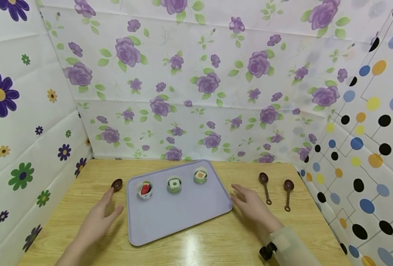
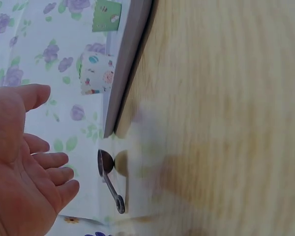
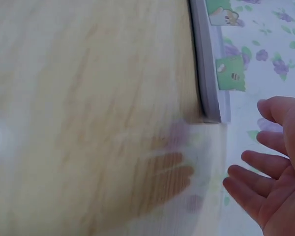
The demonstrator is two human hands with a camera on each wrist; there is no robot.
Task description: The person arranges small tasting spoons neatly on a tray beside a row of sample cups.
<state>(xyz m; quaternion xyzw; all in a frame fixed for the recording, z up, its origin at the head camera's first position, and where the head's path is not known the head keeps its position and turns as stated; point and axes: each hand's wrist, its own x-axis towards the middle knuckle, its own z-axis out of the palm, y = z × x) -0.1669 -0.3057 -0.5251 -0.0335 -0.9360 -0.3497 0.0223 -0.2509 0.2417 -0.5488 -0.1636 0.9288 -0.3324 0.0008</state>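
A lilac tray (image 1: pixel 180 218) lies at a slant on the wooden table, with three paper cups along its far half. The left cup (image 1: pixel 145 195) holds something red; the middle cup (image 1: pixel 174 189) and the right cup (image 1: pixel 200 179) each hold a white piece, the right one with an orange centre. My left hand (image 1: pixel 98 220) is left of the tray, fingers loosely extended and holding nothing. A dark brown spoon (image 2: pixel 106 167) lies just beyond its fingertips. At the tray's right edge my right hand (image 1: pixel 251 205) hovers with relaxed, spread fingers, holding nothing.
Two brown spoons, one nearer (image 1: pixel 264 181) and one farther right (image 1: pixel 287 188), lie on the right side of the table (image 1: pixel 216 244). Patterned cloth walls stand behind and at both sides: purple roses (image 1: pixel 183 74), daisies (image 1: pixel 23 129) and coloured dots (image 1: pixel 369 166).
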